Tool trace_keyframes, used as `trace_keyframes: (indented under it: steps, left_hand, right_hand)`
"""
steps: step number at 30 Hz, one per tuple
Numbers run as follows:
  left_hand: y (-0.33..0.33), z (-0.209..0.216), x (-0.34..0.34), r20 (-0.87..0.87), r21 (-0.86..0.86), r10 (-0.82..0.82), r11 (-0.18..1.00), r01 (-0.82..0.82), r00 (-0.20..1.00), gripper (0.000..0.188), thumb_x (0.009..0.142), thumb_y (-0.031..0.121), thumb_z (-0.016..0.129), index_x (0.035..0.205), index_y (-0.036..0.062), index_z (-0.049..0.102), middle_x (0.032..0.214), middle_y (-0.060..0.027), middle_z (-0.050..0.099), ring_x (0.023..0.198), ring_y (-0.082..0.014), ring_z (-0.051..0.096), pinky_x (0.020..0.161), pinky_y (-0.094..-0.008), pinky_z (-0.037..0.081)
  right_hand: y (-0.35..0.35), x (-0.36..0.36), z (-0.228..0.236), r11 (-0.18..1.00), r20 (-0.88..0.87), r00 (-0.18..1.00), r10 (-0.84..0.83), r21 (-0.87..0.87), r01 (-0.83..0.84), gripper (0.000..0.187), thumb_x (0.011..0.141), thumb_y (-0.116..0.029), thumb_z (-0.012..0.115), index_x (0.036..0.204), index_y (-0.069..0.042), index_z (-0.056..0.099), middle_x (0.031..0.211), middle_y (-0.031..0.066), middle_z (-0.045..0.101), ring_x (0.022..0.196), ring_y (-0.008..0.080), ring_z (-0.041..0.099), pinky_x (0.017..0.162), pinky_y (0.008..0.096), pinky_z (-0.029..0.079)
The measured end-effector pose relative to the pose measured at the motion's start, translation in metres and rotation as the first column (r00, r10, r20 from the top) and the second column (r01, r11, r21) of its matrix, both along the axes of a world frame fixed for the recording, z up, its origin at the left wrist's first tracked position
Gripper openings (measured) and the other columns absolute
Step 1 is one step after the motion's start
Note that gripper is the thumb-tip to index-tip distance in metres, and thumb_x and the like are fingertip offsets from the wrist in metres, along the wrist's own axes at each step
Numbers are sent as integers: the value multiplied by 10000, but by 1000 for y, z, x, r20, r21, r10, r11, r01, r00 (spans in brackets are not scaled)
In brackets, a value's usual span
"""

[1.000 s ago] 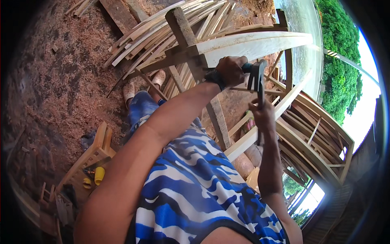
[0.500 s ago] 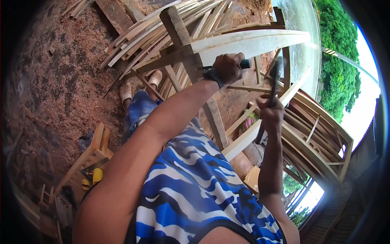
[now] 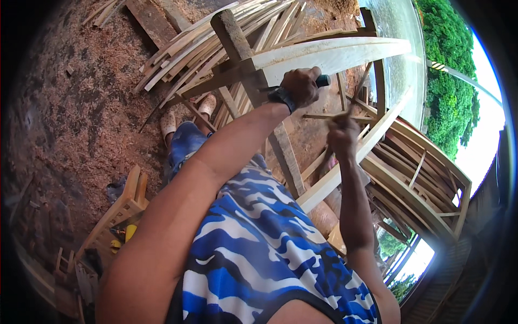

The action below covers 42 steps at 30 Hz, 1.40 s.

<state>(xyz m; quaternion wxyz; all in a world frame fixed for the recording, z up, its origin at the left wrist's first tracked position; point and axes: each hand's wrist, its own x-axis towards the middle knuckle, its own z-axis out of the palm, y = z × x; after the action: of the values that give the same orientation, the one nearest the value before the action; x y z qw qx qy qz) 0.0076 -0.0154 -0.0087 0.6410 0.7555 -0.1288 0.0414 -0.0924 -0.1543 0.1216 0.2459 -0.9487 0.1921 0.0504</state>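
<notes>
My left hand [image 3: 300, 89] is closed around the dark green handle of a chisel [image 3: 323, 80]. Its thin blade reaches left toward the joint where a pale curved board [image 3: 334, 54] meets a rough wooden upright [image 3: 232, 35]; whether the edge touches wood is hard to see. To the right and slightly lower, my right hand [image 3: 343, 132] grips a long dark tool that looks like a hammer [image 3: 326, 161], smeared by motion. Its shaft runs above and below the fist, and the head cannot be made out clearly. The hammer is apart from the chisel.
A pile of thin wooden strips [image 3: 183, 51] lies beyond my left arm. Wood shavings [image 3: 91, 108] cover the ground. Right of my right arm stands a long wooden frame [image 3: 415, 189] holding boards. A small wooden piece with yellow objects [image 3: 129, 232] is at lower left.
My right hand has swung left and a little upward with the hammer, now more blurred. My left hand keeps the chisel at nearly the same spot by the board.
</notes>
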Motion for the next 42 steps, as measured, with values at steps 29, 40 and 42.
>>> trace_keyframes:
  steps: [29,40,42]
  left_hand:
    - [24,19,-51,265,-251,-210,927,277,941,176,740,65,781,789,100,616,733,-120,631,707,-366,652,612,-457,515]
    - [34,24,-49,299,-394,-92,894,211,950,252,846,188,819,785,80,600,679,-126,607,617,-367,623,546,-448,484]
    - [33,26,-47,304,-395,-75,897,198,950,252,845,176,818,784,76,596,680,-130,603,615,-369,617,549,-450,481]
  right_hand:
    - [74,-116,87,898,115,976,-187,423,123,236,934,-69,690,748,-58,545,549,22,530,436,107,495,419,263,399]
    - [89,-106,110,854,295,929,-224,518,41,218,910,-8,710,768,-45,549,600,41,563,515,136,592,474,274,477]
    - [89,-105,111,846,357,911,-207,532,-16,202,923,-5,690,783,-37,548,628,64,571,537,152,601,516,291,510]
